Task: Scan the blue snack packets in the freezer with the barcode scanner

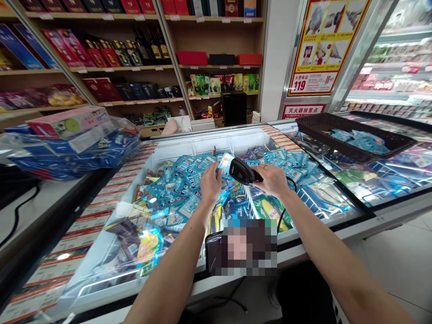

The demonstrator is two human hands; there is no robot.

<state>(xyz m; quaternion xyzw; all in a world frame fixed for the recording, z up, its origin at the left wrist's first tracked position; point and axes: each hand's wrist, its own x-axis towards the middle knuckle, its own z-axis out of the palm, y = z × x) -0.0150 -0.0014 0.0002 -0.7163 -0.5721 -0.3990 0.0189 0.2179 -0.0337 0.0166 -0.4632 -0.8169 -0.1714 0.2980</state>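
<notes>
Above the glass lid of a chest freezer, my left hand pinches a small blue-and-white packet by its edge. My right hand is wrapped round the handle of a black barcode scanner, whose head points at the packet from close by. I cannot tell whether the scanner touches it. Many more blue packets lie spread over the glass, in a pile to the left and another to the right. A black cable runs down from the scanner.
A dark plastic basket with blue packets in it stands on the lid at the right. Plastic-wrapped boxes are stacked at the left. A dark device, partly pixelated, sits at the freezer's near edge. Stocked shelves stand behind.
</notes>
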